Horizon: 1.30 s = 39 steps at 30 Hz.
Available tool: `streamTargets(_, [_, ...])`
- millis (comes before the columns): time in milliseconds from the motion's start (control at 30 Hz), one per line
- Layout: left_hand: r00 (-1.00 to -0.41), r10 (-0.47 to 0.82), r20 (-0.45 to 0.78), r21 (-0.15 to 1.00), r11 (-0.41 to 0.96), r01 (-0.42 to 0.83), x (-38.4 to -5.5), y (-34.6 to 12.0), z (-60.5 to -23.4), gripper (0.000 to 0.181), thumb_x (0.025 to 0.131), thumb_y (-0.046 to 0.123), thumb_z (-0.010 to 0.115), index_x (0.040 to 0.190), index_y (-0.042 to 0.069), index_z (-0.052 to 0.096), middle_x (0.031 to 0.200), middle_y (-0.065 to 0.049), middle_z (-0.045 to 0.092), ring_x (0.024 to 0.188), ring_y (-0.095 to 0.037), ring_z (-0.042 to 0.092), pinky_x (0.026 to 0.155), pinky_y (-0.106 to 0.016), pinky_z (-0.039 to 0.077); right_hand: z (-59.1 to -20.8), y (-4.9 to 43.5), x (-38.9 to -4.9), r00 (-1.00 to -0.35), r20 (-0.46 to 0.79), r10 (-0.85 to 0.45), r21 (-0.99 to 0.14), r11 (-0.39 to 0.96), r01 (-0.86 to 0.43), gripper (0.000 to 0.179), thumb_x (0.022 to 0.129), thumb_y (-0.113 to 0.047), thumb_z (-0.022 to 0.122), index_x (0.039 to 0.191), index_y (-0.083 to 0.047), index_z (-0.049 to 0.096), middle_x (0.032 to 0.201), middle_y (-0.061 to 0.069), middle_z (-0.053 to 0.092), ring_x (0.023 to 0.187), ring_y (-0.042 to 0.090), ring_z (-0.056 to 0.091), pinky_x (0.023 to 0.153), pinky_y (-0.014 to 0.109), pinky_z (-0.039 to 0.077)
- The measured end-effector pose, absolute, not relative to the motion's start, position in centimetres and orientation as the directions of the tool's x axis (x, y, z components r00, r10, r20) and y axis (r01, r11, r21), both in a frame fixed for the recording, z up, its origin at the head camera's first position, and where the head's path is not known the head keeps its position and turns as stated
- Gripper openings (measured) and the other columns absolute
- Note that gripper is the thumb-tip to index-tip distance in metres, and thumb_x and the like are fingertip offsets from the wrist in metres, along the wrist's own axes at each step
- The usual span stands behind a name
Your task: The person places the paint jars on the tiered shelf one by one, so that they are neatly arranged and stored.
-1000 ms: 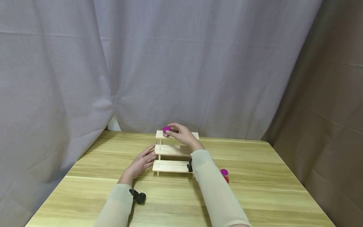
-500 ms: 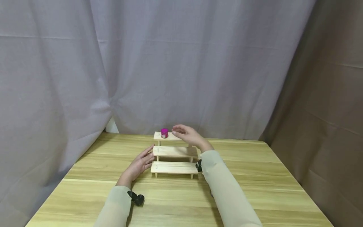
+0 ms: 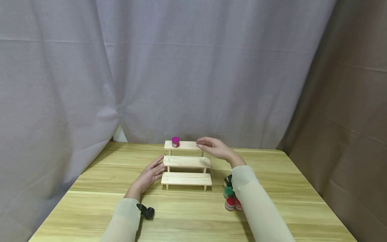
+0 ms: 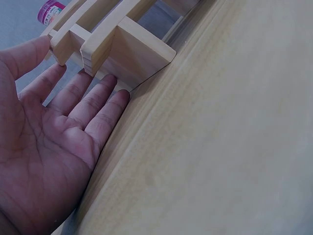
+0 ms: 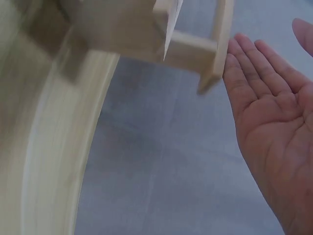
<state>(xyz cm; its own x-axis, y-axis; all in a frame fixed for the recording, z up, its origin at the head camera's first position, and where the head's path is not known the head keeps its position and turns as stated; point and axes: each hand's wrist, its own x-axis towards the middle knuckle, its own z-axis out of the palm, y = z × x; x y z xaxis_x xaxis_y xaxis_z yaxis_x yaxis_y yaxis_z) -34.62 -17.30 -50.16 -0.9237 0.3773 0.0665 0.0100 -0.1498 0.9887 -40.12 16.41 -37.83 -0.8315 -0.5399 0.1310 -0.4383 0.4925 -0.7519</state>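
Note:
A three-step wooden display stand stands on the table, seen from its front in the head view. On the left of its top step sits a small jar with a magenta lid; the left wrist view shows the same jar with a printed label. My left hand lies along the stand's left side, its straight fingertips right at the wooden side pieces. At the right end of the top step is my right hand, holding nothing, its fingers extended close beside the step's end.
Several small jars with green and red lids stand on the table to the right, partly hidden by the right sleeve. A grey curtain hangs behind the wooden table.
My right hand has let go of the magenta-lidded jar and moved right along the top step. The jars beside the right sleeve have come into view. The left hand keeps its place.

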Motion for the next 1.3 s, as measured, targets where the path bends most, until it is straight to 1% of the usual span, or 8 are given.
streamTargets(267, [-0.933,0.355,0.053,0.988,-0.152,-0.001,-34.7,-17.7,-50.1,0.063,0.107,0.028,0.048,0.163,0.022,0.018,0.163,-0.021,0.020,0.147,-0.041,0.028,0.119,-0.048,0.030,-37.7,20.3,-39.2,-0.842,0.152,-0.518,-0.768,0.474,-0.431,0.050,0.103,-0.038,0.058,0.144,-0.010,0.054,0.138,0.004,0.061,0.132,0.027,0.052,0.111,0.052,0.043])
streamTargets(467, [-0.934,0.353,0.050,0.988,-0.153,-0.005,-34.5,-18.2,-50.1,0.063,0.107,0.026,0.049,0.162,0.023,0.019,0.164,-0.020,0.021,0.146,-0.039,0.029,0.119,-0.047,0.030,-37.9,21.8,-38.4,-0.852,0.144,-0.503,-0.776,0.477,-0.412,0.047,0.102,-0.042,0.058,0.141,-0.016,0.057,0.140,0.005,0.060,0.133,0.028,0.052,0.111,0.052,0.043])
streamTargets(567, [-0.936,0.349,0.051,0.989,-0.149,-0.002,-34.5,-18.1,-50.0,0.063,0.107,0.027,0.049,0.162,0.023,0.020,0.164,-0.020,0.020,0.146,-0.039,0.029,0.119,-0.046,0.030,-38.3,22.5,-38.1,-0.849,0.137,-0.511,-0.778,0.475,-0.411,0.046,0.103,-0.040,0.058,0.141,-0.014,0.057,0.140,0.007,0.060,0.132,0.028,0.053,0.111,0.051,0.043])
streamTargets(667, [-0.940,0.337,0.046,0.990,-0.141,-0.002,-34.5,-18.0,-49.9,0.063,0.106,0.029,0.051,0.162,0.024,0.022,0.163,-0.019,0.022,0.146,-0.038,0.031,0.118,-0.045,0.032,-38.9,23.2,-37.9,-0.846,0.123,-0.519,-0.776,0.481,-0.408,0.045,0.103,-0.039,0.057,0.140,-0.013,0.057,0.140,0.009,0.060,0.131,0.027,0.053,0.111,0.050,0.043])
streamTargets(767, [-0.944,0.329,0.039,0.990,-0.142,-0.009,-34.5,-18.0,-49.9,0.063,0.106,0.029,0.051,0.162,0.025,0.023,0.163,-0.018,0.024,0.145,-0.037,0.032,0.118,-0.045,0.033,-40.0,23.9,-37.5,-0.850,0.114,-0.514,-0.778,0.486,-0.398,0.042,0.103,-0.039,0.057,0.138,-0.016,0.059,0.139,0.008,0.061,0.130,0.026,0.055,0.111,0.049,0.044])
streamTargets(900, [-0.940,0.338,0.043,0.991,-0.136,-0.004,-34.4,-17.9,-50.1,0.064,0.106,0.029,0.050,0.162,0.021,0.020,0.163,-0.019,0.023,0.146,-0.039,0.031,0.118,-0.045,0.033,-41.5,25.0,-37.1,-0.861,0.115,-0.496,-0.779,0.492,-0.388,0.039,0.103,-0.037,0.058,0.136,-0.017,0.061,0.135,0.006,0.063,0.127,0.025,0.057,0.109,0.048,0.046])
streamTargets(1167, [-0.931,0.362,0.051,0.989,-0.150,-0.005,-34.5,-17.9,-50.1,0.065,0.107,0.028,0.050,0.163,0.021,0.018,0.163,-0.021,0.020,0.146,-0.039,0.029,0.119,-0.046,0.031,-43.4,26.5,-36.5,-0.850,0.067,-0.522,-0.773,0.511,-0.375,0.043,0.105,-0.033,0.056,0.135,-0.003,0.061,0.131,0.014,0.065,0.122,0.027,0.061,0.106,0.049,0.049])
streamTargets(1300, [-0.931,0.361,0.053,0.991,-0.137,0.004,-34.6,-18.0,-50.0,0.065,0.107,0.030,0.049,0.163,0.021,0.017,0.163,-0.023,0.020,0.146,-0.040,0.028,0.119,-0.046,0.031,-43.9,27.0,-36.5,-0.843,0.003,-0.538,-0.783,0.523,-0.337,0.043,0.103,-0.034,0.060,0.133,-0.004,0.063,0.129,0.012,0.067,0.119,0.026,0.062,0.102,0.043,0.052])
